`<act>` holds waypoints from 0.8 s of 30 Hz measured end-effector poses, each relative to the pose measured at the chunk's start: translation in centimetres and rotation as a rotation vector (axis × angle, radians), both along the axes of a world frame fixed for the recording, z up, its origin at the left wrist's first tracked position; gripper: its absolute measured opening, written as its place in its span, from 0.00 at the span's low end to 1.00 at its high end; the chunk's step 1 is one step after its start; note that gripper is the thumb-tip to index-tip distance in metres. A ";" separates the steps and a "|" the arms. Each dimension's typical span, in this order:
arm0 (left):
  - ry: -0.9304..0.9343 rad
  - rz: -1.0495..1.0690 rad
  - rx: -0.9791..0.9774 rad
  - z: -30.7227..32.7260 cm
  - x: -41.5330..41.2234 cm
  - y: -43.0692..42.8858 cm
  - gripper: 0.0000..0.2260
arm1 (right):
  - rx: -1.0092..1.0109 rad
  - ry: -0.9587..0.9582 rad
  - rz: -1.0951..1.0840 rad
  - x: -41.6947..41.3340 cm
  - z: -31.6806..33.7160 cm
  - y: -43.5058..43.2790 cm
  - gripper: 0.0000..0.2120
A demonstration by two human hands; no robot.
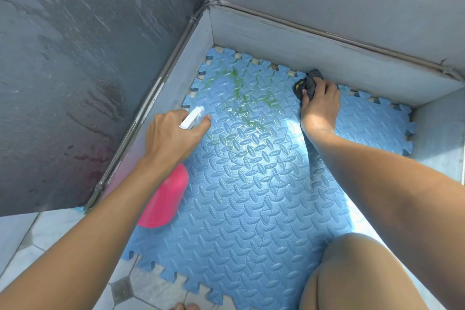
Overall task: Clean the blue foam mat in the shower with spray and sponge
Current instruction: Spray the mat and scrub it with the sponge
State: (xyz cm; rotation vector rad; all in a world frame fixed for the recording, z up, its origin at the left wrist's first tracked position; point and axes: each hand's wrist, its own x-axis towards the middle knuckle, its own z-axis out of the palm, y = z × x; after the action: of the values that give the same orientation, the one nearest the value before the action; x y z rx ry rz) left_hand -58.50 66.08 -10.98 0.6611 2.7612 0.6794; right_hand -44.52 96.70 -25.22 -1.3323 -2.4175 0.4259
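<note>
The blue foam mat [241, 184] covers the shower floor, its puzzle edges meeting the walls. Green stains [239, 93] streak its far left part, and the surface there looks wet. My left hand [173, 136] grips a pink spray bottle [163, 199] by its white trigger head [192, 117], nozzle aimed toward the stains. My right hand [319, 106] holds a dark sponge [308, 83] with a bit of yellow showing, pressed on the mat at the foot of the far wall.
A dark wet wall [83, 70] rises on the left, a pale low wall [327, 58] at the back and right. My knee [357, 274] rests on the mat near the bottom. Tiled floor [50, 239] lies outside at the lower left.
</note>
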 end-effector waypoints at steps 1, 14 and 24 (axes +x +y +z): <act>-0.011 -0.011 0.010 -0.3 -0.1 0.0 0.26 | 0.001 0.000 0.001 0.0 0.0 0.0 0.21; -0.031 0.074 0.138 0.4 -2.1 1.3 0.25 | 0.010 0.007 -0.003 0.0 -0.1 0.0 0.21; -0.125 -0.047 0.144 -0.2 -1.9 1.9 0.26 | 0.012 -0.002 -0.001 -0.1 -0.1 0.1 0.21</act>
State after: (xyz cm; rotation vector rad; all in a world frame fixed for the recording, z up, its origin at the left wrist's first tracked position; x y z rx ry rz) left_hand -60.40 67.93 -11.14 0.6857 2.5927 0.8840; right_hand -44.61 96.77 -25.34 -1.3292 -2.4168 0.4093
